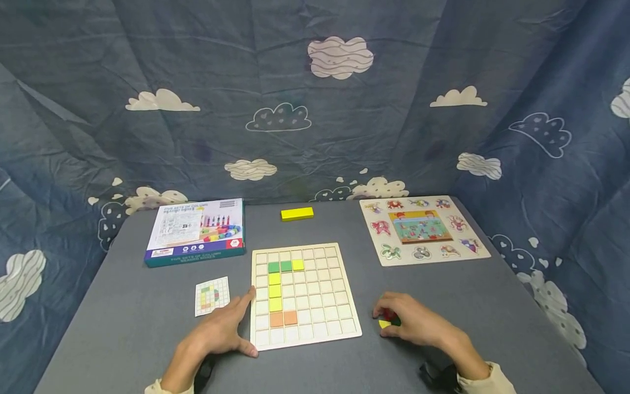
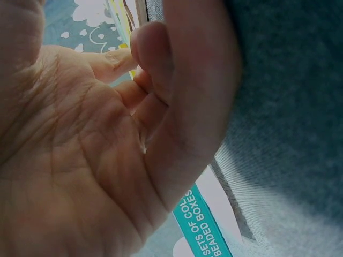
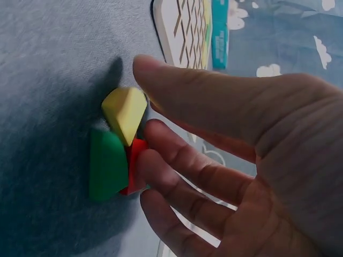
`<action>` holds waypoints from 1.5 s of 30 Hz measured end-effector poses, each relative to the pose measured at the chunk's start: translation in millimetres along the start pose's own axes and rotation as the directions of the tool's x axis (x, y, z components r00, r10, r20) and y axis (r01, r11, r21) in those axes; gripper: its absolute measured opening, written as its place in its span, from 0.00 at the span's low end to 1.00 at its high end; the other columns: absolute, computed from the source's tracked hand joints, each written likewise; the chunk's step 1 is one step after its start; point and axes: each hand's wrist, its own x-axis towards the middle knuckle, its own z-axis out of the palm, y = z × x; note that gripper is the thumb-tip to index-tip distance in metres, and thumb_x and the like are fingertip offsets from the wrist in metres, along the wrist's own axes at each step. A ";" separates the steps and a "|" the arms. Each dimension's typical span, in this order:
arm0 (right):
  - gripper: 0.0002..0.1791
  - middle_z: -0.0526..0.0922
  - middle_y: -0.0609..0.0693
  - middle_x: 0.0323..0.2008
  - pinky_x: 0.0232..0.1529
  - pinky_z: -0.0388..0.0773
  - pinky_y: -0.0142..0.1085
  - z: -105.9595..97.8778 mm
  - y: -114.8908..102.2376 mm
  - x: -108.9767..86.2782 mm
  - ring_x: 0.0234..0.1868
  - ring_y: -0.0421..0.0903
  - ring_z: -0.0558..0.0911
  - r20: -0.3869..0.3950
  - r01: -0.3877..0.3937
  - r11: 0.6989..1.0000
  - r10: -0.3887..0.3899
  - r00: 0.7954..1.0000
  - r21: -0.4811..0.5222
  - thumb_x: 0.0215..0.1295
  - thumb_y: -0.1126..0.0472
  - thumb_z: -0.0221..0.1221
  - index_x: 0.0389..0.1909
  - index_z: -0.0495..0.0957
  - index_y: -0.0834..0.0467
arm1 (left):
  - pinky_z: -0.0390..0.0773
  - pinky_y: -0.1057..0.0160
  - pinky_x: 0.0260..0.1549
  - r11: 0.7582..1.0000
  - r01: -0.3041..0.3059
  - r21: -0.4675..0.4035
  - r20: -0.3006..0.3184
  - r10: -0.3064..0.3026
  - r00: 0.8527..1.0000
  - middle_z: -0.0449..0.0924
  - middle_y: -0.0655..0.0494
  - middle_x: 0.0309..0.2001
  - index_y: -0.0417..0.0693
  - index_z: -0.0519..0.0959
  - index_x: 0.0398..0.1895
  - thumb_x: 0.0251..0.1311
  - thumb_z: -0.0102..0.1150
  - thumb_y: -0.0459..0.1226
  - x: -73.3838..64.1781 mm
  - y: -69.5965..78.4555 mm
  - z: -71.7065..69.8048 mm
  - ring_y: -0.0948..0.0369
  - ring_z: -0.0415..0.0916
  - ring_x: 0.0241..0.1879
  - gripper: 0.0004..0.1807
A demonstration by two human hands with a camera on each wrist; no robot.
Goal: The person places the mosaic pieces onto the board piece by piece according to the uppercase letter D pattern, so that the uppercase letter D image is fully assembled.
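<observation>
A wooden grid board lies mid-table with green, yellow and orange square tiles in some cells. At its left edge rests my left hand, thumb at the lower corner and fingertips higher up the side. Right of the board, my right hand reaches over a small cluster of pieces, its fingers loosely bent. The right wrist view shows a yellow piece near the thumb, a green piece and a red piece by the fingertips.
A pattern card lies left of the board, partly beside my left hand. Behind stand a beaded-boxes carton at left, a yellow block and a picture puzzle board at right. A cloud-patterned cloth hangs behind the table.
</observation>
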 end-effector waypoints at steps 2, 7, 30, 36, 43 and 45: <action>0.13 0.78 0.40 0.35 0.38 0.74 0.34 -1.9 2.1 -1.7 0.35 0.35 0.75 0.011 -0.002 1.000 0.002 1.000 0.018 0.53 0.60 0.75 0.37 0.82 0.51 | 0.69 0.37 0.59 1.000 -0.003 0.002 -0.004 0.003 1.000 0.64 0.32 0.70 0.42 0.53 0.79 0.27 0.85 0.50 0.9 0.3 -0.5 0.36 0.71 0.62 0.72; 0.13 0.77 0.38 0.33 0.35 0.74 0.32 -3.6 5.9 -4.4 0.33 0.34 0.74 0.036 -0.022 1.000 0.021 0.999 0.020 0.52 0.61 0.75 0.37 0.82 0.51 | 0.68 0.36 0.60 1.000 0.008 -0.004 0.001 -0.008 1.000 0.62 0.32 0.71 0.43 0.53 0.79 0.27 0.85 0.50 1.5 -0.1 -0.4 0.35 0.69 0.64 0.72; 0.13 0.75 0.38 0.23 0.27 0.71 0.30 4.4 -2.0 1.7 0.24 0.30 0.71 -0.036 -0.042 0.994 0.038 0.999 -0.099 0.47 0.70 0.72 0.28 0.79 0.53 | 0.70 0.37 0.58 1.000 0.003 -0.015 -0.002 -0.003 1.000 0.65 0.33 0.69 0.42 0.53 0.79 0.26 0.85 0.50 0.4 -0.7 1.1 0.36 0.72 0.61 0.72; 0.15 0.76 0.38 0.27 0.28 0.71 0.30 4.5 -0.6 -1.1 0.27 0.32 0.72 -0.058 -0.043 0.993 0.037 0.998 -0.112 0.47 0.62 0.77 0.31 0.80 0.51 | 0.69 0.36 0.58 1.000 0.001 -0.032 0.004 -0.001 1.000 0.63 0.31 0.70 0.42 0.53 0.79 0.26 0.86 0.50 1.2 -0.3 1.4 0.34 0.70 0.63 0.72; 0.15 0.75 0.38 0.26 0.27 0.70 0.29 4.6 4.6 -0.8 0.26 0.32 0.72 -0.013 -0.020 0.998 0.020 1.000 -0.061 0.50 0.62 0.76 0.30 0.77 0.50 | 0.70 0.37 0.58 1.000 0.014 -0.027 0.000 -0.014 1.000 0.65 0.33 0.69 0.43 0.53 0.79 0.26 0.86 0.50 0.9 -1.0 1.7 0.37 0.72 0.61 0.72; 0.14 0.75 0.38 0.25 0.27 0.71 0.29 4.0 5.7 0.3 0.26 0.31 0.72 -0.005 0.001 0.998 -0.002 1.000 -0.057 0.52 0.63 0.75 0.29 0.78 0.50 | 0.70 0.37 0.58 0.999 0.017 -0.028 0.002 -0.017 1.000 0.64 0.33 0.70 0.43 0.53 0.79 0.26 0.86 0.50 0.8 -1.4 1.7 0.37 0.72 0.61 0.72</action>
